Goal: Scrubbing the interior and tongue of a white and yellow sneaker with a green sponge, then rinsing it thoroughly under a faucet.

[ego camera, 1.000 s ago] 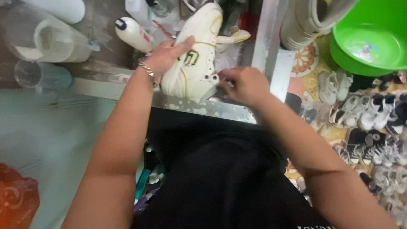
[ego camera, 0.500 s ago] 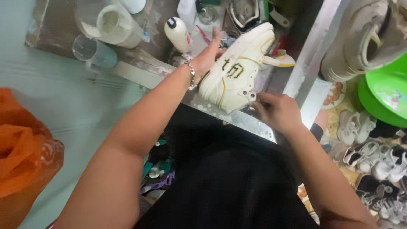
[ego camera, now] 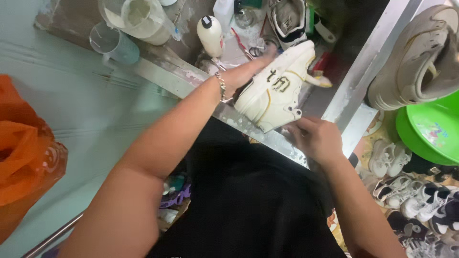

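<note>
Since a moment ago the view has swung right; the white sneaker [ego camera: 278, 92] stays on the bench's metal edge [ego camera: 267, 138]; the left hand [ego camera: 246, 71] lies flat along its side, fingers together; the right hand [ego camera: 315, 138] pinches its heel. Far left, a white squeeze bottle [ego camera: 210, 36] with a black cap and a cloudy plastic jug [ego camera: 136, 19]; right, a green basin [ego camera: 430, 131].

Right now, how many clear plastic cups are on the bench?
2: a big cup with white paste at the bench's top edge, and a smaller empty cup just left below it. Others may be hidden.
</note>
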